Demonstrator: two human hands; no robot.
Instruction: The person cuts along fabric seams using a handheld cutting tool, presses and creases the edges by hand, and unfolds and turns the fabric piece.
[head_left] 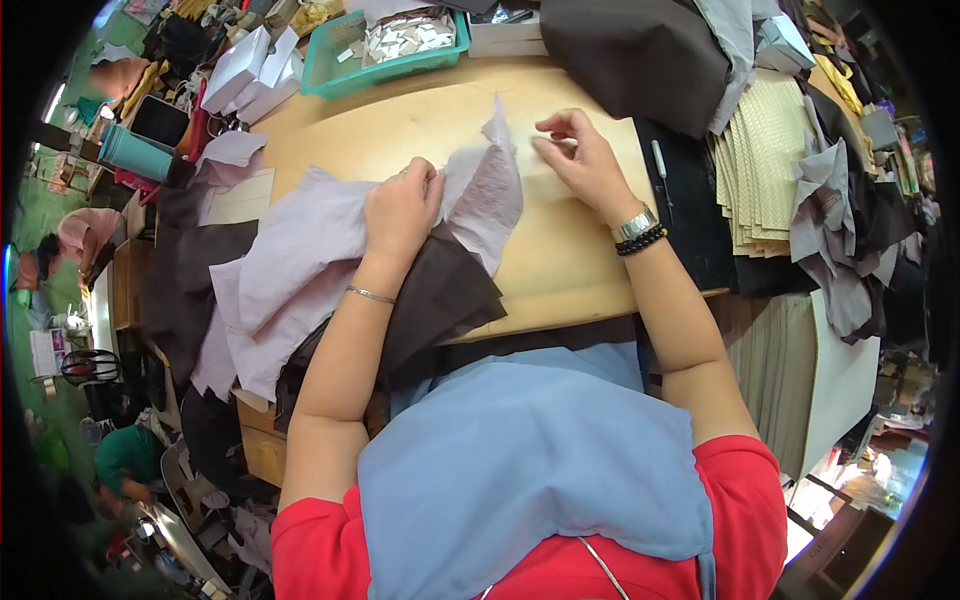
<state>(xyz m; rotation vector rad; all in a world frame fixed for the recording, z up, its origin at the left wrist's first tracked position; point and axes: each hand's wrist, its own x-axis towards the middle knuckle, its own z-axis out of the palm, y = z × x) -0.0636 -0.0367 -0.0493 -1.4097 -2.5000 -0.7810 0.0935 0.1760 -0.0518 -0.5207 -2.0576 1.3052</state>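
Note:
My left hand is closed on a piece of pale lilac fabric. One end of that fabric stands up in a crumpled peak to the right of the hand, and the rest spreads left over the table edge. Dark brown fabric hangs beneath my left wrist. My right hand is raised over the wooden board, apart from the fabric. Its thumb and index finger are bent close together. Whatever they may hold is too small to make out.
A teal tray of small white pieces stands at the back. A silvery pen lies on black material at right, beside stacked cream patterned sheets. White boxes sit back left. Another person in green is at lower left.

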